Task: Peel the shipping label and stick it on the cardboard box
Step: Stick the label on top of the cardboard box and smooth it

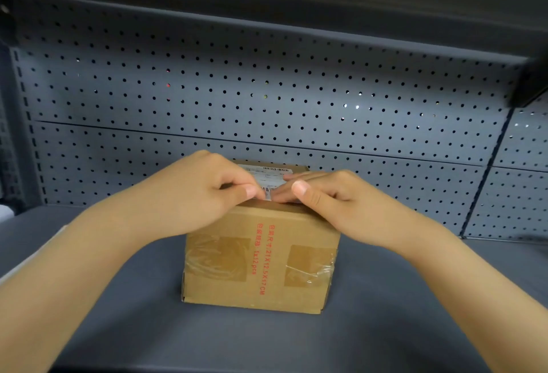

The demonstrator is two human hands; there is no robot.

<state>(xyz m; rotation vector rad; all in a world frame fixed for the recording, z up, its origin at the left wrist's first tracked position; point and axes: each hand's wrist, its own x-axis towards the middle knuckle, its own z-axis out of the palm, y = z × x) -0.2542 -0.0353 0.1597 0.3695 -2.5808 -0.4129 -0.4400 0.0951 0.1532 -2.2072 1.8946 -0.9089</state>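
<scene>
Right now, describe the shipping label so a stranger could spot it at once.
Find the cardboard box on the grey shelf before the pegboard. The shipping label lies on its top, between both hands. It is the only white, barcoded sheet; the box's front has red print and clear tape.

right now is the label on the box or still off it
On it: the shipping label lies flat on the cardboard box top, both hands pressing it.

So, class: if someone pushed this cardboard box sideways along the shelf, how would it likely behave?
The box would probably slide rather than roll or tip: it sits flat on the shelf. Its taped, square walls suggest it would stay stiff. With both hands pressing the label on top, it should resist moving.
</scene>
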